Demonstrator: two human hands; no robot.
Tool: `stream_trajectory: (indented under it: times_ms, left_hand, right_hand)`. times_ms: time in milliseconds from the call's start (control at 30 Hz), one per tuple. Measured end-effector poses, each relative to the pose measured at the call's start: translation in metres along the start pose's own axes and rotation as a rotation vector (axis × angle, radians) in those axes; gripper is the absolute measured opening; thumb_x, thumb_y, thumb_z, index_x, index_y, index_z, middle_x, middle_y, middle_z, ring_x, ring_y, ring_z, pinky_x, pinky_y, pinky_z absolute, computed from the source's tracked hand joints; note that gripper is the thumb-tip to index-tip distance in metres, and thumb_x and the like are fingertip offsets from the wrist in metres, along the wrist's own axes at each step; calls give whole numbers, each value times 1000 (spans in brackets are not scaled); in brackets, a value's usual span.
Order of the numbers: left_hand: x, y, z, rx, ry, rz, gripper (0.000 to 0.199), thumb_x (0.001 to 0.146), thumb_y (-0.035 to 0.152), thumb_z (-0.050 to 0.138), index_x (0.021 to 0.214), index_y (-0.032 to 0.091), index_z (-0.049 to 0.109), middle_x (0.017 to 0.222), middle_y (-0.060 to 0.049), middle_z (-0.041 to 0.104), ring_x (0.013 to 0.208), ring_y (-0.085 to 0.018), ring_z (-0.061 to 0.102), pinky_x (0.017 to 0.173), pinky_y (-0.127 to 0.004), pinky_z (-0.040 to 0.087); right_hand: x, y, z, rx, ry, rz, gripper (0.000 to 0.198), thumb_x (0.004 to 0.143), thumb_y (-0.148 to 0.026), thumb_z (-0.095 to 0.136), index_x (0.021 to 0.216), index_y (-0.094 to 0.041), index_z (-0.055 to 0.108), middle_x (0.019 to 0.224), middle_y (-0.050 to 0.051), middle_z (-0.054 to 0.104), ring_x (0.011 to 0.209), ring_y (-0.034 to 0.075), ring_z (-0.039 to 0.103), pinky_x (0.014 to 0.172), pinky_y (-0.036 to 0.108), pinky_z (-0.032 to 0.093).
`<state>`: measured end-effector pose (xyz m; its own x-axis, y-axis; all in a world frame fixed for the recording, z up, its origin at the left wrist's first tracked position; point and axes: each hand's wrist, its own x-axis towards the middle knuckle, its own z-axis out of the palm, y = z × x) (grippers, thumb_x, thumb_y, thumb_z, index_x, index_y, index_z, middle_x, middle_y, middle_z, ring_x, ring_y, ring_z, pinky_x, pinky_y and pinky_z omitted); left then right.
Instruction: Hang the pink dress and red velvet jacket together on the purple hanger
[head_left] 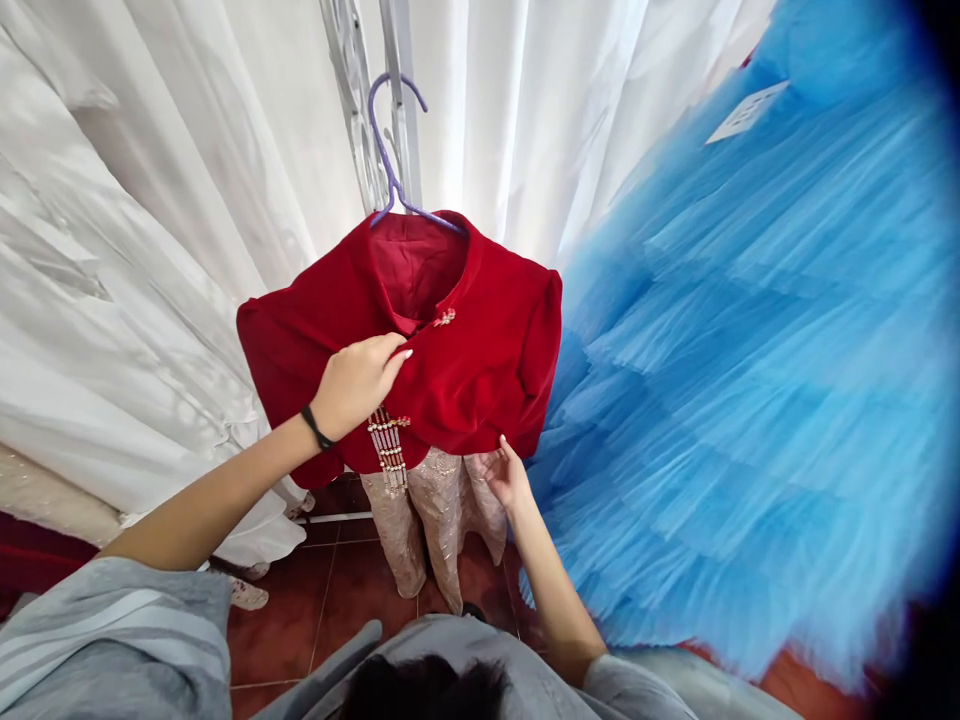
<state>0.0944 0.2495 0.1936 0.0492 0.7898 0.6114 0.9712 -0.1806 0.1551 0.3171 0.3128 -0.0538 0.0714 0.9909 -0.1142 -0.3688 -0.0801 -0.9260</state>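
A short red velvet jacket (480,370) with a stand-up collar hangs in front of me on a purple hanger (390,165). My left hand (360,380) is closed on the jacket's front edge, just below the collar, with thumb and fingers pinching the cloth. Lower right, my right hand (504,472) pinches the jacket's bottom hem, its thumb in front and the other fingers partly behind. A beaded tassel (388,450) dangles from the front under my left hand. Below the jacket falls a shiny beige-pink skirt (435,510).
A wide blue tulle gown (750,370) fills the right side, close to the jacket's sleeve. White drapes (165,200) hang at the left and behind. The hanger is in front of a white metal stand (401,110). Reddish floor tiles (289,610) show below.
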Motion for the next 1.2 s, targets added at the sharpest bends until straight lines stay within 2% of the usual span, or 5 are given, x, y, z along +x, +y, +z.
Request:
stream_trajectory:
  times_ms: [400, 700, 800, 967, 1200]
  left_hand:
    - [24, -28, 0, -326, -65, -107, 28, 83, 43, 63, 77, 17, 70, 70, -4, 70, 62, -16, 62, 62, -27, 47]
    - [-53, -32, 32, 238, 486, -283, 77, 79, 50, 69, 139, 7, 47, 152, -32, 35, 146, -46, 27, 116, -66, 22]
    - [-56, -46, 54, 288, 466, -375, 98, 72, 50, 75, 147, 3, 33, 157, -36, 18, 148, -52, 12, 114, -73, 14]
    - [-51, -104, 7, 242, 572, -271, 40, 85, 22, 54, 125, 15, 58, 125, -20, 59, 122, -36, 54, 107, -51, 40]
    - [13, -149, -92, 142, 636, -206, 30, 80, 6, 50, 102, 24, 60, 102, -4, 58, 109, -26, 53, 104, -44, 43]
  right_hand:
    - [10, -2, -27, -597, 49, -17, 34, 70, -48, 67, 57, -20, 53, 59, 8, 59, 70, 25, 62, 74, 37, 49]
    - [16, -141, 63, -914, 105, -1257, 119, 69, -69, 69, 156, -9, 12, 161, 30, 11, 153, 40, 11, 116, 65, 22]
    - [37, -150, 106, -1025, 87, -1157, 123, 68, -59, 72, 155, -3, 7, 159, 36, 1, 152, 47, -2, 112, 75, 11]
    - [72, -190, 105, -1013, 175, -1088, 91, 76, -20, 54, 157, -6, 16, 163, 27, 8, 154, 39, 0, 116, 71, 7]
    - [144, -306, 45, -672, -611, -900, 37, 70, -8, 57, 100, -18, 77, 103, 8, 75, 102, 24, 68, 100, 47, 51]
